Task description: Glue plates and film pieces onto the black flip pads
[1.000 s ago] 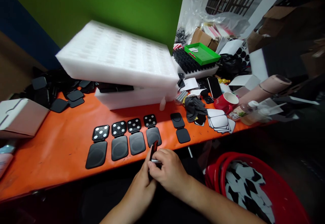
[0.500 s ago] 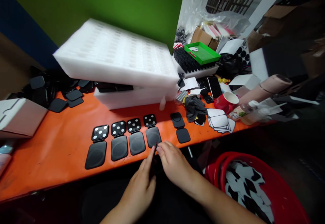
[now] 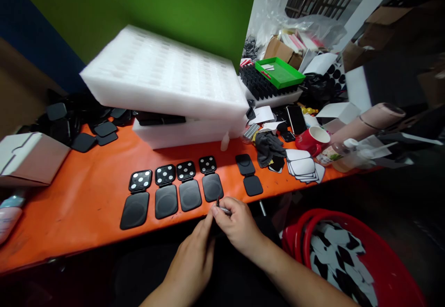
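Observation:
My left hand and my right hand meet at the table's front edge, fingertips nearly touching. The right fingers pinch a slim tool with a grey metallic shaft; a dark, pointed piece sticks up beside it. My left fingers are pressed together, and whatever they hold is hidden. Just beyond the hands lies an unfolded black hinged square piece, its smaller half bearing white dots. Several similar dotted pieces lie in a row to its left. Another unfolded black piece, without dots, lies to the right.
White foam blocks are stacked at the back of the orange table. Loose black squares and a white box are at left. On the right stand a red mug and white cards. Below is a red bin of scraps.
My right hand has shifted slightly down and right, and the tool's grey shaft now shows between its fingers. The table pieces lie as before; the view has shifted slightly.

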Tool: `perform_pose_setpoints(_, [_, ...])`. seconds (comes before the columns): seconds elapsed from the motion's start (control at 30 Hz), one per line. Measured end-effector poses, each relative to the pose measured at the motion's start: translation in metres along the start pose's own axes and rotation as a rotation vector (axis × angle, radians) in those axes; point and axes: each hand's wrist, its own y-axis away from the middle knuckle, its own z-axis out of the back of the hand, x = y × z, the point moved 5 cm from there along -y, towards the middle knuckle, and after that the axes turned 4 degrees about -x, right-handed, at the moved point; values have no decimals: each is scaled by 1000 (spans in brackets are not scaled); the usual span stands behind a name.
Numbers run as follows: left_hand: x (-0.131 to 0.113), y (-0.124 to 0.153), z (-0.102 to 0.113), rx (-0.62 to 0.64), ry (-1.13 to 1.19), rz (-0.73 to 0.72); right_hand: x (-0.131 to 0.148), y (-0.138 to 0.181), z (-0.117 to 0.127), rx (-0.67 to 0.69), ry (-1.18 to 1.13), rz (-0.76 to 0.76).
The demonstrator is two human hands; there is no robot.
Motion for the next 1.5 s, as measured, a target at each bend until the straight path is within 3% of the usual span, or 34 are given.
perform_pose_setpoints(0.07, [1, -3, 0, -22, 129, 56, 1, 1, -2, -17, -76, -1])
perform_pose_setpoints(0.17, [5, -11, 4, -104, 415, 230, 4, 2, -11, 81, -305, -40])
perform_pose_setpoints(0.27, [9, -19, 13, -173, 658, 382, 1, 4, -17, 176, -527, -152])
perform_pose_setpoints(0.37, [10, -21, 20, -164, 754, 437, -2, 6, -17, 190, -582, -253])
perform_pose_setpoints(0.47, [9, -20, 27, -200, 664, 351, -1, 9, -15, 196, -520, -245])
perform_pose_setpoints(0.57, [5, -16, 32, -233, 393, 149, -1, 13, -15, 157, -542, -264])
perform_pose_setpoints(0.67, [-4, -10, 33, -220, 70, -115, -5, 20, -18, 143, -630, -377])
perform_pose_setpoints(0.73, [-7, -6, 32, -199, -87, -215, -10, 25, -20, 172, -695, -504])
perform_pose_setpoints(0.8, [-9, -2, 32, -174, -178, -237, -11, 30, -22, 221, -781, -598])
perform_pose_setpoints(0.9, [-11, 2, 33, -160, -219, -239, -8, 31, -23, 273, -916, -615])
perform_pose_setpoints(1.07, [-13, 6, 31, -203, -163, -223, -5, 27, -28, 143, -986, -604])
perform_pose_setpoints(1.2, [-8, 1, 30, -210, 44, -98, -1, 24, -32, 99, -1004, -583])
perform_pose_setpoints(1.37, [14, -13, 37, -331, 584, 387, 7, 21, -34, 233, -1195, -594])
perform_pose_setpoints(1.5, [19, -18, 42, -377, 818, 511, 5, 27, -34, 359, -1063, -654])
